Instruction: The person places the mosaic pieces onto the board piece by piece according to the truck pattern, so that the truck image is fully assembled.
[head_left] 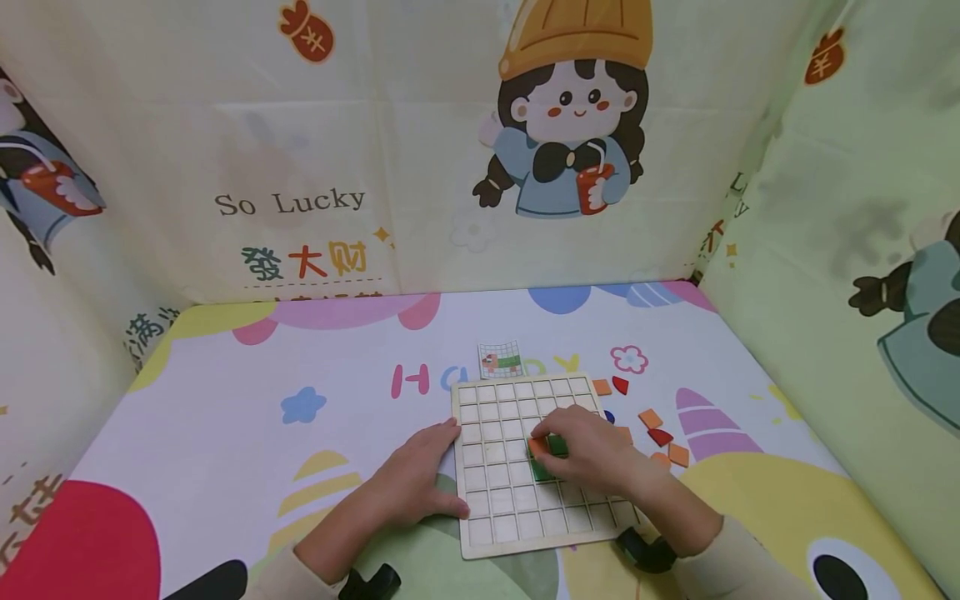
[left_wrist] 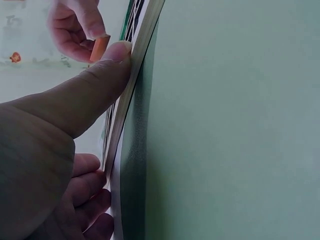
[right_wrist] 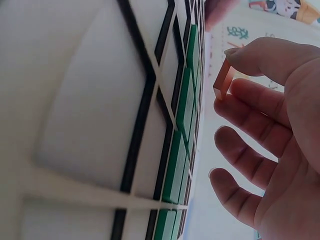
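A pale grid board (head_left: pixel 504 527) with square cells lies on the printed tablecloth. Several green square tiles (right_wrist: pixel 184 107) sit in its cells near the middle. Above them, my right hand (head_left: pixel 596 454) pinches an orange square tile (right_wrist: pixel 223 80) between thumb and fingertips, its other fingers loosely bent. From the left wrist view, the tile's edge (left_wrist: pixel 100 48) shows beyond the board's rim. My left hand (head_left: pixel 408 479) rests along the board's left side, thumb and fingers spread and touching the edge. The right hand covers part of the green tiles in the head view.
Beyond the board's far edge lies a small card (head_left: pixel 500 360) with a gridded picture. To the right are scattered loose orange squares (head_left: pixel 650 418), red pieces (head_left: pixel 660 437) and a dark blue piece (head_left: pixel 609 416). Printed cloth walls (head_left: pixel 420 167) rise behind and at both sides.
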